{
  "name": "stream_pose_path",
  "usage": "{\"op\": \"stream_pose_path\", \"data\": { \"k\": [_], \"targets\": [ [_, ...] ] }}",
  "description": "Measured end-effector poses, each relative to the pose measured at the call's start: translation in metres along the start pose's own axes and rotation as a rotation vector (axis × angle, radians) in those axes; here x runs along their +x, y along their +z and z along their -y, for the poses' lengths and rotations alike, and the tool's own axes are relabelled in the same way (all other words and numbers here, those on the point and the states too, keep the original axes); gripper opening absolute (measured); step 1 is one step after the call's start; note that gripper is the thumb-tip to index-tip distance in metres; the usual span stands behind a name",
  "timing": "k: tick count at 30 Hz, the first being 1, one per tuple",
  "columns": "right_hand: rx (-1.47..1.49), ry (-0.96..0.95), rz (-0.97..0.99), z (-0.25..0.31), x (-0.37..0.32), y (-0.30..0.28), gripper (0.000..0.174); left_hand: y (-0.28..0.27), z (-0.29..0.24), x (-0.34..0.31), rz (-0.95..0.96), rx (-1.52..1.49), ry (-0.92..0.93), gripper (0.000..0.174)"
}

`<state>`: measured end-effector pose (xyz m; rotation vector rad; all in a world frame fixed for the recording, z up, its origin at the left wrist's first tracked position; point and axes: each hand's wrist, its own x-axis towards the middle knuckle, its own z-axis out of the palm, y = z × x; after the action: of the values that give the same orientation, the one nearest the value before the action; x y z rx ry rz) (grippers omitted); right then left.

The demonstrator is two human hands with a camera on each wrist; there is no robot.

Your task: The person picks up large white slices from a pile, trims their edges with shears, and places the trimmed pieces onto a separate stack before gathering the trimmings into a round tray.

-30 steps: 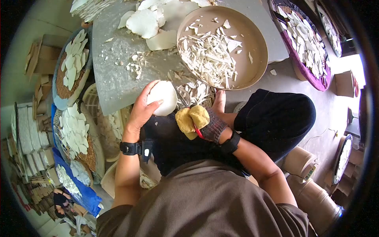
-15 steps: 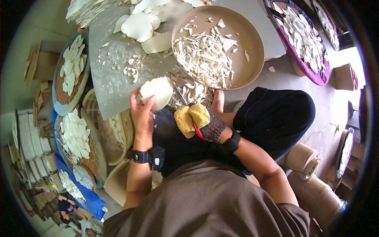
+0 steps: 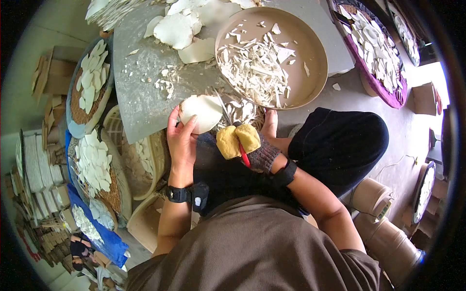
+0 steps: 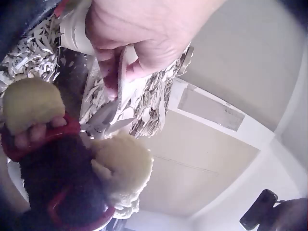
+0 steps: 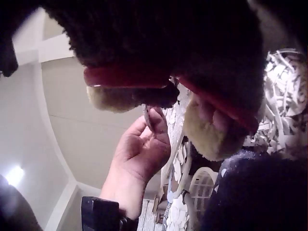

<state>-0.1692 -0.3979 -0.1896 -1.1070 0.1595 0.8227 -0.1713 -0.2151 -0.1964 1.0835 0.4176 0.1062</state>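
Note:
My bare left hand (image 3: 182,141) pinches a thin, flat white slice (image 3: 208,110) by its near left side, thumb across its face. Edge-on in the left wrist view, the slice (image 4: 121,82) hangs from the fingers. My right hand (image 3: 264,153), in a dark knit glove, grips red-handled scissors (image 3: 244,156) whose handles are wrapped in yellow padding (image 3: 228,142). Their blades (image 4: 108,115) are parted, right at the slice's edge. Bare fingertips (image 4: 36,132) of the gloved hand show beside the padding.
A round brown tray (image 3: 310,92) of white scraps stands on the grey table (image 3: 141,106). Larger white slices (image 3: 174,31) lie behind. More scraps (image 3: 245,111) are heaped below the table edge near a bare foot (image 3: 270,123). Baskets of slices (image 3: 92,162) stand at left.
My left hand has turned the white slice and shifted its grip, its wrist moving right. The scissors in my right hand have barely moved.

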Motion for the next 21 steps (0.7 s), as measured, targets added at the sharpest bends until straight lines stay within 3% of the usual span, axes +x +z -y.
{"op": "stream_pose_path", "data": {
  "k": [1, 3, 4, 7, 9, 11, 13, 15, 17, 20, 21],
  "targets": [
    [-0.094, -0.019, 0.068, -0.015, 0.008, -0.012, 0.122, 0.000, 0.003, 0.001, -0.013, -0.022, 0.042, 0.056],
    [-0.004, 0.059, 0.113, -0.024, 0.014, -0.019, 0.124, -0.003, 0.009, 0.006, -0.085, -0.057, 0.087, 0.056],
    [0.181, 0.156, 0.088, -0.027, 0.015, -0.021, 0.125, -0.005, 0.014, 0.010, -0.143, -0.070, 0.089, 0.056],
    [0.015, -0.090, 0.256, -0.087, 0.031, -0.048, 0.030, 0.004, 0.010, 0.007, -0.170, 0.025, 0.071, 0.056],
    [-0.606, -0.308, 0.196, -0.094, 0.040, -0.036, 0.029, 0.008, 0.006, 0.007, -0.145, 0.104, 0.055, 0.056],
    [-0.920, -0.386, 0.213, -0.067, 0.020, -0.035, 0.030, 0.004, 0.002, 0.011, -0.126, 0.156, 0.043, 0.057],
    [-0.421, -0.250, 0.219, -0.121, 0.045, -0.050, 0.030, -0.005, 0.003, 0.012, -0.053, 0.230, 0.003, 0.058],
    [0.277, 0.040, 0.187, -0.060, 0.019, -0.031, 0.033, 0.001, -0.003, 0.003, 0.007, 0.240, -0.058, 0.058],
    [0.634, 0.243, 0.156, -0.041, 0.014, -0.033, 0.036, 0.004, -0.003, 0.002, -0.011, 0.256, -0.034, 0.058],
    [0.459, 0.249, 0.154, -0.056, 0.021, -0.044, 0.052, -0.001, -0.001, 0.005, 0.003, 0.257, -0.072, 0.059],
    [0.268, 0.149, 0.170, -0.061, 0.019, -0.038, 0.064, -0.001, -0.002, 0.005, 0.012, 0.257, -0.073, 0.059]
  ]
}}
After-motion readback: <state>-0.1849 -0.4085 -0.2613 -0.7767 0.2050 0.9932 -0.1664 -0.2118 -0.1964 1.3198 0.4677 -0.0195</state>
